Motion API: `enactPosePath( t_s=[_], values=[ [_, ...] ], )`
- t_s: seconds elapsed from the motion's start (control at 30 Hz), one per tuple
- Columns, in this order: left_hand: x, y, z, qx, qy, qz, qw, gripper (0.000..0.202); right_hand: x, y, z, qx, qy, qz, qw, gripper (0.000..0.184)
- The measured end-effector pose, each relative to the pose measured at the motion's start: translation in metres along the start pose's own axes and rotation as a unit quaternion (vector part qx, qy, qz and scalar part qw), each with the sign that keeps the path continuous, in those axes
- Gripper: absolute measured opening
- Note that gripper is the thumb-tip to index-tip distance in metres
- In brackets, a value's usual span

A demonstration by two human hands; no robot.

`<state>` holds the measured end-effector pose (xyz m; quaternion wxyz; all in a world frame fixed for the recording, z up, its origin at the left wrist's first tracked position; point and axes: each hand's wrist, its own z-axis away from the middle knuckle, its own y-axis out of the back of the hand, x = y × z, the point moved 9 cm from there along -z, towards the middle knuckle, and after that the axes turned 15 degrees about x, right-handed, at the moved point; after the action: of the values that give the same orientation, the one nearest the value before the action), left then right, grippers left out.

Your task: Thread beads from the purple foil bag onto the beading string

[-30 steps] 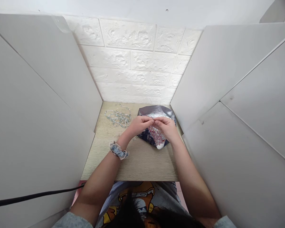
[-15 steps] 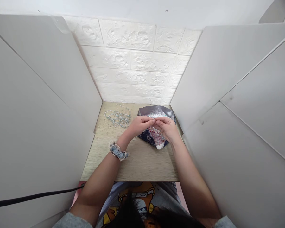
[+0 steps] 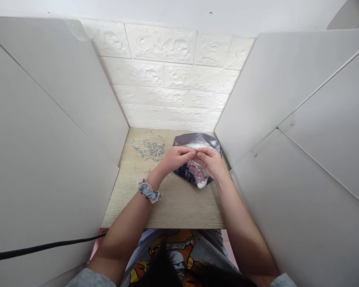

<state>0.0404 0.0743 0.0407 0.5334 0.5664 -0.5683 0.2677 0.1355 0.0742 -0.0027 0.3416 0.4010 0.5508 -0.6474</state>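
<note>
My left hand (image 3: 176, 158) and my right hand (image 3: 211, 161) meet fingertip to fingertip above an open dark foil bag (image 3: 194, 142) on the wooden table (image 3: 173, 203). Both are pinched shut on something too small to make out. Pink and white beads (image 3: 197, 171) lie in the bag just beneath the fingers. A blue scrunchie (image 3: 148, 190) sits on my left wrist. Several strands of pale green and clear beads (image 3: 148, 146) lie on the table to the left of the bag, apart from both hands.
White panels (image 3: 62, 131) wall the table on the left and right, and a white brick-pattern wall (image 3: 167, 75) closes the back. A black cable (image 3: 42, 248) runs along the lower left, below the table edge.
</note>
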Motion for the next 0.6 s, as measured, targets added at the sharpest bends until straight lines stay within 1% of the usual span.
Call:
enactPosePath(
  t_s=[0.27,0.6],
  values=[
    [-0.0012,0.0014,-0.0005,0.006,0.000,-0.024,1.000,0.033,0.0012,-0.0001,-0.0007,-0.008,0.006,0.012,1.000,0.016],
    [0.0016,0.0021,0.0005,0.006,0.004,-0.017,1.000,0.033,0.0010,-0.0006,0.0002,-0.010,0.006,0.016,1.000,0.016]
  ],
)
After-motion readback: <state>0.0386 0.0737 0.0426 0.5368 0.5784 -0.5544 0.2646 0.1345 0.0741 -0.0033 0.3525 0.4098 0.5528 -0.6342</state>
